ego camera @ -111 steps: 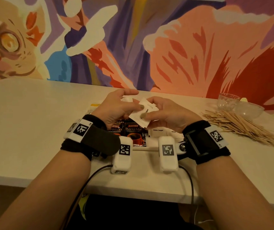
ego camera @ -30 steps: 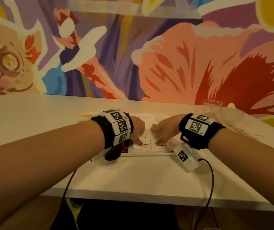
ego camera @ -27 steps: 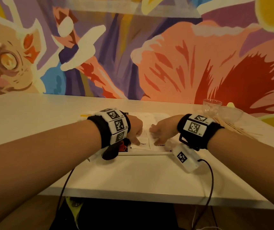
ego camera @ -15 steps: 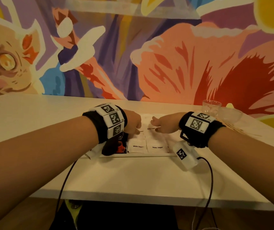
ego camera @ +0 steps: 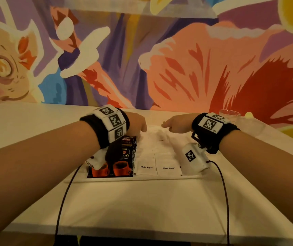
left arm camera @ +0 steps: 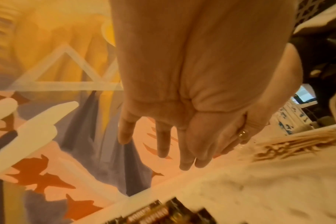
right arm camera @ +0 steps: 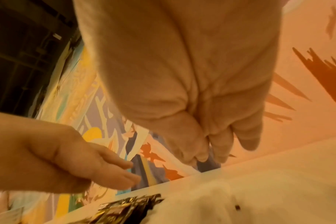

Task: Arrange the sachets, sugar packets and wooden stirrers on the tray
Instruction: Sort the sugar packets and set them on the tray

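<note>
A white tray point(ego camera: 133, 178) lies near the table's front edge. On its left part lie black coffee sachets point(ego camera: 120, 162) printed with orange cups, also seen in the wrist views point(left arm camera: 163, 212) point(right arm camera: 128, 207). Beside them white sugar packets point(ego camera: 146, 167) point(ego camera: 168, 168) lie in rows. My left hand point(ego camera: 139, 126) hovers over the tray's far part, fingers hanging straight point(left arm camera: 173, 151), holding nothing. My right hand point(ego camera: 169, 126) hovers opposite it, fingers loosely curled point(right arm camera: 211, 151), also holding nothing. A pile of wooden stirrers point(left arm camera: 290, 145) lies on the table to the right, off the tray.
A clear glass point(ego camera: 229, 114) and a clear bowl point(ego camera: 251, 124) stand at the back right by the painted wall. Black cables point(ego camera: 62, 201) point(ego camera: 225, 192) run from both wrists over the front table edge.
Both hands have lifted off the near sugar packets and moved toward the far side of the tray. The near row of packets now shows uncovered.
</note>
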The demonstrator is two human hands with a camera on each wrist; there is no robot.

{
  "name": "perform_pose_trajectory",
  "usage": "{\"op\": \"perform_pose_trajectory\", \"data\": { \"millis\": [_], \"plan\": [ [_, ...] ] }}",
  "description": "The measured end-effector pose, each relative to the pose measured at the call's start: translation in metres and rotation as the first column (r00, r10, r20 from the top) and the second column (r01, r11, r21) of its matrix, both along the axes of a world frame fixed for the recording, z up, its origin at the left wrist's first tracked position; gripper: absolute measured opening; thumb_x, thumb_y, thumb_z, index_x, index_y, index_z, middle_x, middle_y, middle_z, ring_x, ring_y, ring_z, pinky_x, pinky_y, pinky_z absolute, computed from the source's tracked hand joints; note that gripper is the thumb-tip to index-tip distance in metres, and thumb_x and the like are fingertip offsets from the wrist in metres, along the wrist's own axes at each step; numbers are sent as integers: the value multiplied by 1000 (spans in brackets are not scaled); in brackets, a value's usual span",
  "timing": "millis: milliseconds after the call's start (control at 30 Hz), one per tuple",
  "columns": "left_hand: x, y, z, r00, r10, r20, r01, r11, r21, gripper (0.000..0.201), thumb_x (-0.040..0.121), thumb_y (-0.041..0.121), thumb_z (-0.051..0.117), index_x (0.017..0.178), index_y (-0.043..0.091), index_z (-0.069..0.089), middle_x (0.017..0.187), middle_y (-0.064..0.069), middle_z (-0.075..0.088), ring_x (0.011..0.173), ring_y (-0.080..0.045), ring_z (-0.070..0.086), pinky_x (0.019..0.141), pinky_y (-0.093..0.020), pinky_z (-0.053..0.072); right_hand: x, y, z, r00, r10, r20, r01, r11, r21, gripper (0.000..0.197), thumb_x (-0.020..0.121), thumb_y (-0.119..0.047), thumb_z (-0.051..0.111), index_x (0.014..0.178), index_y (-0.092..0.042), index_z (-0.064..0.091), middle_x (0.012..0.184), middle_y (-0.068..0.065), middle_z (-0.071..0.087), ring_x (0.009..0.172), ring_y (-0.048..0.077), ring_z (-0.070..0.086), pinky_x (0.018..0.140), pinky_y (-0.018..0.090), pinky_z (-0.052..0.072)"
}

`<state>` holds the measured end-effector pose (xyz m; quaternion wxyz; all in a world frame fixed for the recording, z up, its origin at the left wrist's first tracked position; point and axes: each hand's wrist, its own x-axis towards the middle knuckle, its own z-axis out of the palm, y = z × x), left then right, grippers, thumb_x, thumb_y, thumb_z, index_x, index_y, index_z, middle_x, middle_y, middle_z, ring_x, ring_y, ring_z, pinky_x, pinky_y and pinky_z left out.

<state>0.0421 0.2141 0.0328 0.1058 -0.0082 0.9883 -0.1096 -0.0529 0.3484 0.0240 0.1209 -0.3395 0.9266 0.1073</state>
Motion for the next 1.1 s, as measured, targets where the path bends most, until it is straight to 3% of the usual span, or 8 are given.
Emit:
{"op": "perform_pose_trajectory", "data": {
  "millis": [133, 467, 567, 633, 733, 867, 967, 1100],
  "plan": [
    [-9, -15, 12, 998, 54, -11, -54, 998, 18, 52, 92, -5, 34, 140, 14, 44, 147, -3, 40, 132, -21, 38, 103, -24, 31, -12, -14, 0, 999, -2, 40, 2, 1000, 4, 50, 99, -8, 30, 148, -20, 28, 156, -2, 22, 143, 19, 20, 115, 32, 15],
    [-46, -15, -18, 964, -50, 260, 44, 999, 26, 48, 98, 5, 36, 142, 23, 42, 148, -1, 38, 132, -23, 37, 106, -27, 28, -17, -26, -10, 984, 135, 120, -164, 946, 280, 45, 103, -27, 26, 148, -17, 26, 148, 6, 35, 132, 24, 35, 105, 30, 25],
    [-51, -20, -19, 959, -44, 280, 38, 999, 27, 48, 98, 3, 33, 139, 23, 47, 146, -1, 40, 131, -23, 37, 104, -28, 30, -23, -23, -10, 981, 85, 173, -117, 977, 179, 45, 102, -18, 29, 148, -19, 27, 151, 2, 33, 135, 23, 34, 109, 31, 24],
    [-52, -24, -14, 959, -38, 282, 19, 997, 72, 44, 96, 2, 34, 132, 17, 55, 132, -3, 49, 123, -22, 42, 98, -29, 32, -34, -21, -8, 976, 20, 216, -7, 998, -61, 49, 97, -6, 33, 144, -19, 36, 148, 0, 38, 132, 21, 38, 108, 31, 28],
    [-55, -29, -7, 975, -47, 216, 18, 991, 134, 35, 100, 15, 38, 131, 14, 54, 131, -5, 51, 125, -22, 41, 99, -29, 30, -61, -16, -10, 904, -168, 393, 349, 820, -453, 47, 94, -2, 38, 140, -11, 40, 143, 10, 43, 129, 29, 44, 99, 36, 41],
    [-61, -27, -6, 979, -25, 203, 4, 995, 102, 43, 101, 11, 36, 143, 19, 41, 149, 1, 36, 132, -19, 36, 103, -23, 27, -72, -18, -24, 663, -260, 702, 708, 522, -476, 42, 101, -11, 31, 139, 6, 32, 131, 22, 51, 116, 37, 54, 95, 41, 45],
    [-62, -22, -6, 969, -53, 242, 21, 990, 137, 39, 99, 12, 40, 137, 15, 49, 140, 1, 47, 111, -14, 44, 87, -19, 29, -77, -20, -33, 648, -313, 694, 736, 491, -466, 42, 100, -18, 33, 133, 7, 39, 87, 19, 62, 72, 32, 61, 71, 40, 53],
    [-62, -19, -12, 961, -52, 272, 0, 982, 187, 29, 96, 1, 39, 113, 1, 62, 105, -8, 63, 94, -28, 49, 81, -23, 34, -71, -30, -33, 618, -296, 728, 747, 510, -427, 36, 99, -6, 32, 129, 11, 41, 82, 18, 53, 68, 30, 54, 87, 43, 47]
  ]
}}
